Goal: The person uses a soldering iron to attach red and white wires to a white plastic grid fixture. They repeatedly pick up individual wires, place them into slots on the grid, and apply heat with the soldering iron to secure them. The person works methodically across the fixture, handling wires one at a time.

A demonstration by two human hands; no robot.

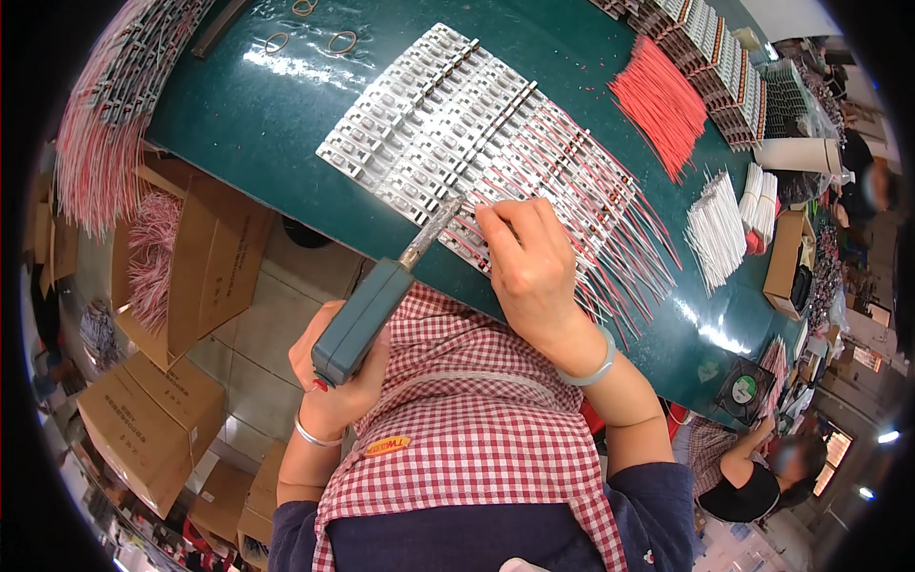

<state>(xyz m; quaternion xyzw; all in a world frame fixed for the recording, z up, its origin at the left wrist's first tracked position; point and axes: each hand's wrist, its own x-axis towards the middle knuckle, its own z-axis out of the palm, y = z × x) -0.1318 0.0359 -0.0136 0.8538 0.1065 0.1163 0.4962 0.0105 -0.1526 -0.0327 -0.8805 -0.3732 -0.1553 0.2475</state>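
Note:
My left hand [335,405] is wrapped round the green body of a soldering gun [360,319]. Its metal shaft reaches up and right to the near edge of a panel of small silvery circuit boards [419,119], which are set in rows. Beside the gun's tip, my right hand [532,272] has thumb and forefinger pinched together low over the panel. What lies in that pinch is too small to make out. Thin red and white wires [624,272] run from the panel's right-hand rows and fan out past my right hand toward the near right.
On the green table [257,124] lie a bundle of red wires [660,105], white wires [717,234] and rubber bands [341,42]. Stacked boards [710,62] stand at the far right. Cardboard boxes [152,429] sit at left. Another person [762,467] works at lower right near a fan [745,389].

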